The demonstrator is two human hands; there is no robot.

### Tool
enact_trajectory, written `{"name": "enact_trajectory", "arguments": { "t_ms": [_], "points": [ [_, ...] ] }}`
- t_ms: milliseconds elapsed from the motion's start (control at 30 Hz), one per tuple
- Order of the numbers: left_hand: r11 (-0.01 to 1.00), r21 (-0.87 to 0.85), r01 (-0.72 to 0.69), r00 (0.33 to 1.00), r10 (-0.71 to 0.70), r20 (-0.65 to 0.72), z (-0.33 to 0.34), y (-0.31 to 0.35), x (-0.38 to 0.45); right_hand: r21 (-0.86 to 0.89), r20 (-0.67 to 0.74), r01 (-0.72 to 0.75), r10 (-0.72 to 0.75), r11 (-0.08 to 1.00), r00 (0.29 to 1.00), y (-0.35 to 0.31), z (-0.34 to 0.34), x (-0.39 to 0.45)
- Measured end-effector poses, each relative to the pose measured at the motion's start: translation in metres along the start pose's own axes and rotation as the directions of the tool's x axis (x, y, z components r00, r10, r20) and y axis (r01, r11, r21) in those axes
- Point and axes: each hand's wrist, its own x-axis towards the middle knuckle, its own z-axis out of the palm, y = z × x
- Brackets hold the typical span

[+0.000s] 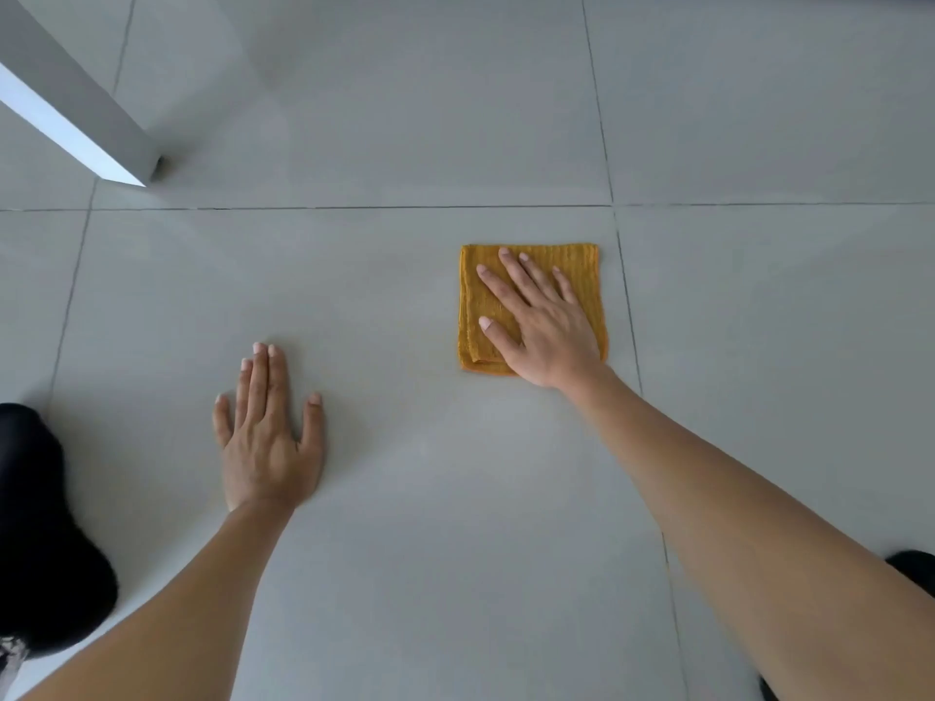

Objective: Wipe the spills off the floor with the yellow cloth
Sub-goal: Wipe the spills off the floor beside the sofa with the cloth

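Observation:
A folded yellow cloth (480, 316) lies flat on the grey tiled floor (384, 275), right of centre. My right hand (541, 321) presses down on top of it, palm flat and fingers spread, covering its right half. My left hand (265, 432) rests flat on the bare tile to the left, fingers apart, holding nothing. No spill shows clearly on the tiles around the cloth.
A white furniture leg (76, 103) comes down to the floor at the upper left. My knee in black clothing (40, 538) is at the left edge, and a dark shape (916, 569) sits at the right edge. Grout lines cross the tiles.

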Motion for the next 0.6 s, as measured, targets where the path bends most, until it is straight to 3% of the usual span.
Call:
{"name": "enact_trajectory", "arguments": {
  "t_ms": [367,600],
  "points": [
    [1.000,0.016,-0.007,1.000,0.008,-0.011,-0.001,0.001,0.000,-0.020,-0.081,-0.325,0.323,0.945,0.943,0.129,-0.013,-0.070],
    [0.999,-0.009,-0.034,0.999,0.034,0.020,0.000,-0.003,0.000,0.067,-0.092,-0.562,0.566,0.824,0.819,0.121,-0.006,-0.110]
  ]
}}
